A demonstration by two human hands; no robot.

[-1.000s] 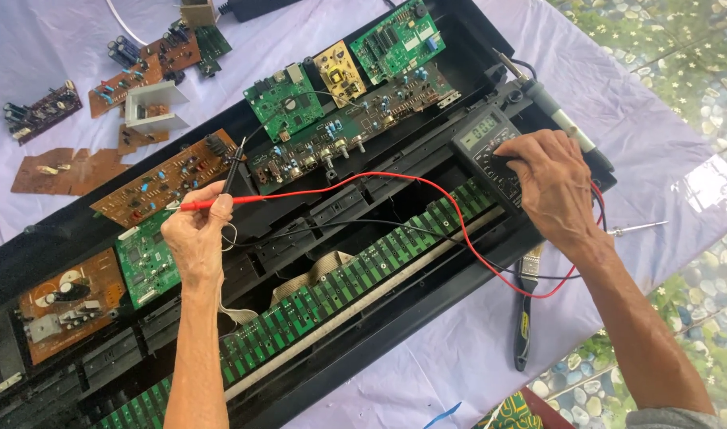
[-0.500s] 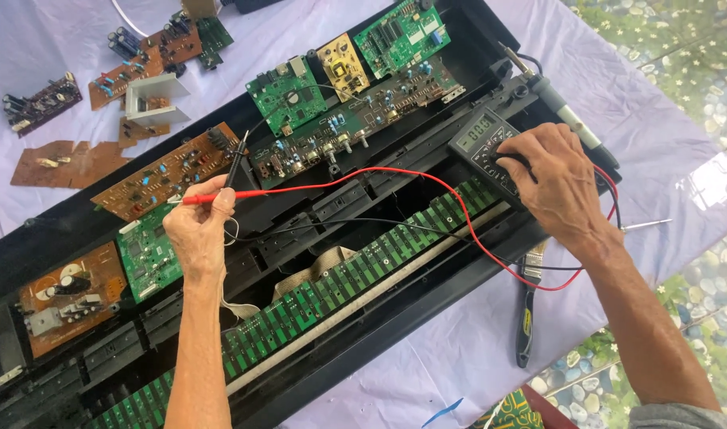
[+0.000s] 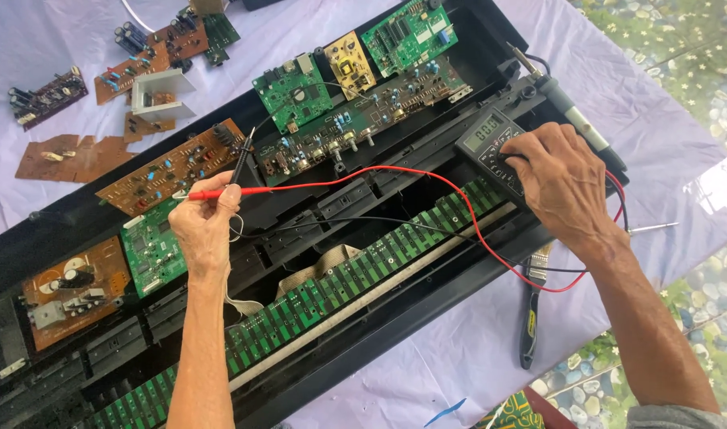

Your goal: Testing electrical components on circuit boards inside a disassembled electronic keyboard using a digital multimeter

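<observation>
Head view: the left hand (image 3: 207, 226) is closed around two probes. The red probe (image 3: 220, 193) lies nearly level, its tip pointing away from the hand toward the brown board (image 3: 168, 168), and the black probe (image 3: 240, 159) stands up steeply from the same grip, its tip at that board's right end. Both probes lie up and left of the meter (image 3: 490, 143), and the left hand is much the nearer to the board. The red lead (image 3: 427, 179) runs from that hand rightward across the black case (image 3: 427, 262) and loops under the right wrist toward the meter.

The right hand (image 3: 566, 183) rests on the meter, fingers curled down over its dial; whether they pinch the knob or only press it cannot be told. The meter sits at the case's right end, its long axis slanting up to the left, with the soldering iron (image 3: 566, 111) just beyond it.
</observation>
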